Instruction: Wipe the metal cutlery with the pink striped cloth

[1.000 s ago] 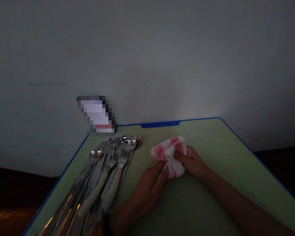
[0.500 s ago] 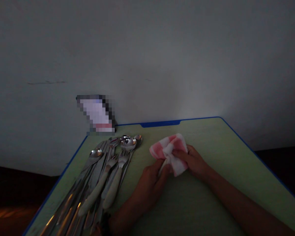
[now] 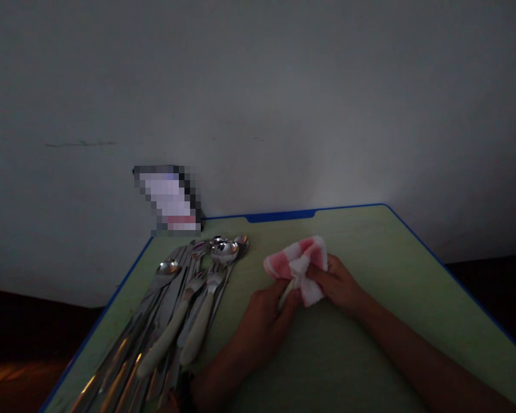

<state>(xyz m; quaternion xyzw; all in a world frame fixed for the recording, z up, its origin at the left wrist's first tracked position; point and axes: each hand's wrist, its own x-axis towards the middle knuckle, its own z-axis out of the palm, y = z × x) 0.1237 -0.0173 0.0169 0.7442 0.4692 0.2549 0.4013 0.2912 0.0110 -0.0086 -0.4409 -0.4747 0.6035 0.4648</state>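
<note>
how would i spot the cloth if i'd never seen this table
Find the blue-edged green table. To the right of its cutlery, the right hand grips a crumpled cloth. Unlike the shiny metal cutlery, it is soft-looking fabric in pink and white.

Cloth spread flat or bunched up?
Bunched up. The pink-and-white cloth is pinched by the right hand, its folds gathered where it meets the pale handle in the left hand.

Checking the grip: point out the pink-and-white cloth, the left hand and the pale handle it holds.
Pink-and-white cloth (image 3: pixel 300 263): head view, on its bunched white middle.
Left hand (image 3: pixel 264 318): head view, on the back of the hand.
Pale handle (image 3: pixel 286 292): head view, on its bare stretch below the cloth.
</note>
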